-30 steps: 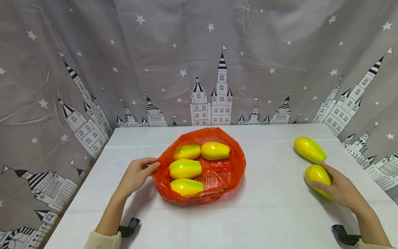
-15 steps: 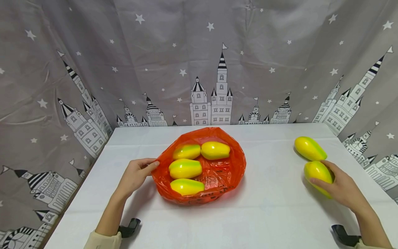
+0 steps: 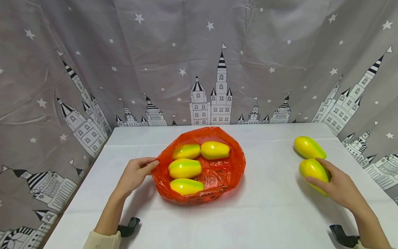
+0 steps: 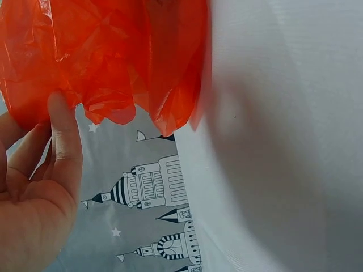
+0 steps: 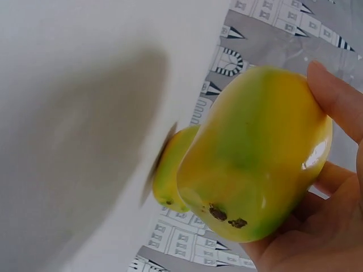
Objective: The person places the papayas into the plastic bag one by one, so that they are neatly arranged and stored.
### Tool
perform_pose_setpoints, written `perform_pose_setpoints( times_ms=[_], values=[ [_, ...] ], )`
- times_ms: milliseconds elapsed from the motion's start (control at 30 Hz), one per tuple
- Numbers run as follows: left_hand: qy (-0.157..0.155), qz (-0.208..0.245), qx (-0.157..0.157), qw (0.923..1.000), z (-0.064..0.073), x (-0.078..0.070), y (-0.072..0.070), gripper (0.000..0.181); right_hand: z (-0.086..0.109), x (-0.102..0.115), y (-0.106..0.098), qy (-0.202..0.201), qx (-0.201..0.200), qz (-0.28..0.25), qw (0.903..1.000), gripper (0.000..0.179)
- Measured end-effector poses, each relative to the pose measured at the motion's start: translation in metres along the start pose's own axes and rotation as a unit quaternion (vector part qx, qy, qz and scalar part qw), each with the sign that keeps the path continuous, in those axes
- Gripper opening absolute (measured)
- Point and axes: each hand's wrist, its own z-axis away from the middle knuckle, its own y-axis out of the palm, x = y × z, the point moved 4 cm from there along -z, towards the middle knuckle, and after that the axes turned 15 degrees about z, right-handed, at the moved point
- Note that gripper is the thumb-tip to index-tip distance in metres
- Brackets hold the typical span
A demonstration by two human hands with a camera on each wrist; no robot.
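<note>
A red plastic bag (image 3: pixel 217 173) sits with its mouth spread wide, and several yellow-green, glossy papayas (image 3: pixel 185 168) lie inside. My left hand (image 3: pixel 133 176) pinches the bag's left rim between thumb and fingers; the left wrist view shows the thumb on the thin red film (image 4: pixel 102 56). At the right, my right hand (image 3: pixel 340 186) grips another papaya (image 3: pixel 313 171) round its side. In the right wrist view this papaya (image 5: pixel 255 153) is off the table, dark marks on its near end. One more papaya (image 3: pixel 309 147) lies on the table just behind it.
A white cloth covers the table (image 3: pixel 267 221). A grey curtain (image 3: pixel 174 27) printed with castles and stars hangs behind and at both sides. Black wrist-camera mounts (image 3: pixel 129 227) stick out from both wrists.
My right hand has lifted the papaya slightly and shifted it to the left and away from me. My left hand keeps its hold on the bag, nearly still.
</note>
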Motion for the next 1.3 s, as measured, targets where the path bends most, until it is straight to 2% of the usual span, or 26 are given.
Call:
perform_pose_setpoints(
  times_ms=[233,400,600,933,1300],
  values=[
    [-0.004,0.005,-0.004,1.0,-0.001,0.0,0.001,0.035,0.001,0.014,-0.004,-0.013,-0.005,-0.001,0.9999,0.081],
    [0.005,0.006,-0.002,1.0,0.0,-0.001,0.001,0.036,0.002,0.024,-0.007,-0.025,-0.012,-0.003,0.9996,0.078],
    [-0.003,0.003,-0.004,1.0,0.0,0.0,0.001,0.035,0.005,0.036,-0.01,-0.055,-0.034,0.006,0.9979,0.074],
    [-0.001,0.006,0.003,1.0,0.0,0.003,0.001,0.036,0.009,0.058,-0.012,-0.104,-0.045,-0.003,0.9935,0.076],
    [0.001,0.006,0.004,1.0,-0.001,0.002,0.001,0.035,0.017,0.077,-0.014,-0.116,-0.044,0.007,0.9923,0.074]
  ],
)
